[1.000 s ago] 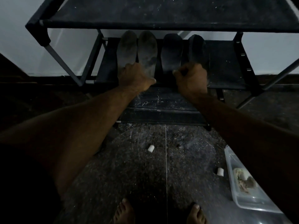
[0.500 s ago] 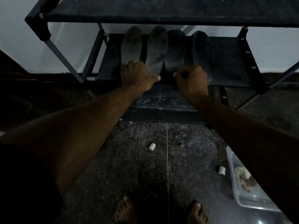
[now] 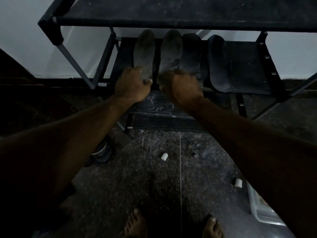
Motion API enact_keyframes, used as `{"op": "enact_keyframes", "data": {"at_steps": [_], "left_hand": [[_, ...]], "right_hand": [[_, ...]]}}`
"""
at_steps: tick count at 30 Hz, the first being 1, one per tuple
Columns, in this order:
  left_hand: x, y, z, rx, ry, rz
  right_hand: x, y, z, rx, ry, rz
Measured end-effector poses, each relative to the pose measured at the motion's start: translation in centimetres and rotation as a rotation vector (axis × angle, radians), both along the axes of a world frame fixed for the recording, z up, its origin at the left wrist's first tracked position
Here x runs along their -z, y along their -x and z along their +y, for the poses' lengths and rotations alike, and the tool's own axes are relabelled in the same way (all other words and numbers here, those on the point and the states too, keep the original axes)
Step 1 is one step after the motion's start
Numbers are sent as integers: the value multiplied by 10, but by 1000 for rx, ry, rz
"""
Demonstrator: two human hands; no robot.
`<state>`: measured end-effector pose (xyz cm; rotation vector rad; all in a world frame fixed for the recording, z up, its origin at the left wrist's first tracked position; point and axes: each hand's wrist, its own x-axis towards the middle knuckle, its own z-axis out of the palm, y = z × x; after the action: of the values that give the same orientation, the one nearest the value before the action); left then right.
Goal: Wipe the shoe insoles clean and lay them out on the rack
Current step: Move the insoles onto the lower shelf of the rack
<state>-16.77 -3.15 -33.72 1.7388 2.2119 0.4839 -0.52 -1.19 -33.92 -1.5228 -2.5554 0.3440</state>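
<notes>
Four insoles lie side by side on the middle shelf (image 3: 248, 69) of a black rack. My left hand (image 3: 132, 85) grips the heel of the leftmost grey insole (image 3: 144, 50). My right hand (image 3: 182, 86) grips the heel of the second grey insole (image 3: 171, 48), thumb underneath its edge. To the right lie a dark insole (image 3: 191, 54), its heel hidden behind my right hand, and a second dark insole (image 3: 219, 66) with a raised rim, which neither hand touches.
The rack's top shelf (image 3: 171, 11) overhangs the insoles; a dusty lower shelf (image 3: 163, 107) sits below. On the speckled floor are two small white pieces (image 3: 164, 156) (image 3: 238, 182), a dark shoe (image 3: 101, 152) and a clear plastic tub (image 3: 262, 212). My bare feet (image 3: 135, 224) stand near the bottom edge.
My right hand has moved left from the dark insoles to the second grey insole. My left hand has shifted onto the leftmost insole alone. The two grey insoles now lie slightly apart.
</notes>
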Motion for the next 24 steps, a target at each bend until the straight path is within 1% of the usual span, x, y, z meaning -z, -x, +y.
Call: {"op": "enact_keyframes", "data": {"at_steps": [2, 4, 8, 12, 24], "left_hand": [[5, 9, -1, 44, 55, -25], [9, 14, -2, 69, 68, -34], [13, 21, -4, 108, 21, -38], [16, 24, -7, 126, -28, -57], [19, 23, -14, 97, -91, -76]], "right_hand": [[1, 7, 1, -46, -3, -18], [4, 9, 4, -73, -1, -36], [11, 8, 5, -79, -39, -81], [13, 5, 1, -91, -70, -63], [10, 2, -3, -94, -30, -77]]}}
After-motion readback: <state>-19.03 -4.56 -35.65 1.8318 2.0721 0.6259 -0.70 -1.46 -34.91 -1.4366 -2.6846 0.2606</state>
